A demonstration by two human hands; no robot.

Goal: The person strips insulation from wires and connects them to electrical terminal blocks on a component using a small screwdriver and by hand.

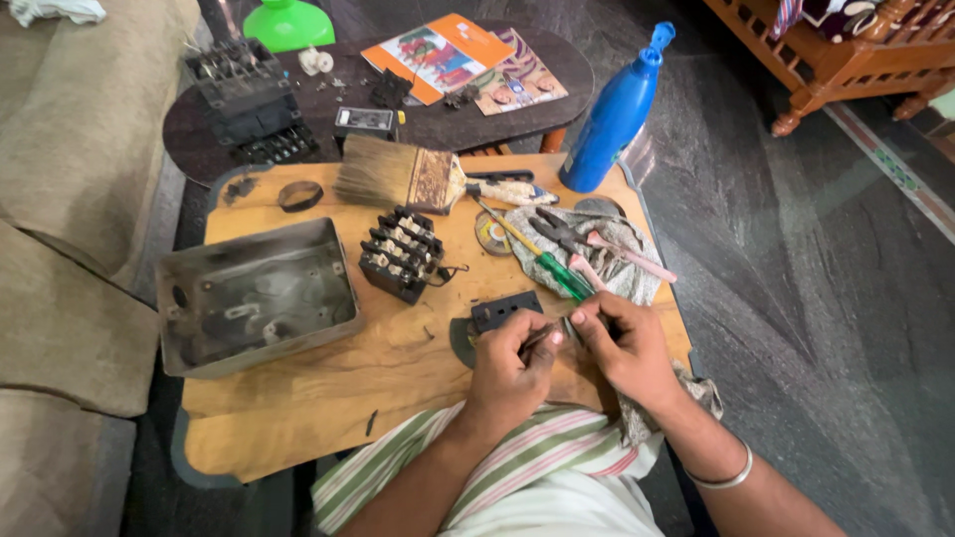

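Between my two hands I see a small thin dark metal piece (pixel 542 335), narrow like a strip or pin; it is too small to make out further. It sits at the near edge of the pale wooden board surface (pixel 328 398), just above my lap with its striped green, pink and white cloth (pixel 527 467).

My left hand (pixel 512 368) is curled, thumb and forefinger pinching one end of the piece. My right hand (pixel 627 348), a silver bangle (pixel 724 475) on its wrist, has its fingers bunched and closed around the other end. Both forearms come up from the bottom of the view and meet over the board's near edge.

Just beyond my fingers lies a small black rectangular switch plate (pixel 505 310) on a dark round disc (pixel 462 340). To the right is a crumpled grey rag (pixel 622 268) carrying a green-handled screwdriver (pixel 542 264) and pink-handled pliers (pixel 597 244). Left of centre stands a black terminal block with pale contacts (pixel 401 256), and beside it an open, sooty grey metal box (pixel 257 295).

Farther off lie a wide bristle paintbrush (pixel 408 177) and an upright blue plastic bottle (pixel 617 109). Behind the board, a dark oval table (pixel 438 124) holds black electrical parts (pixel 244 94) and colourful booklets (pixel 463 60).
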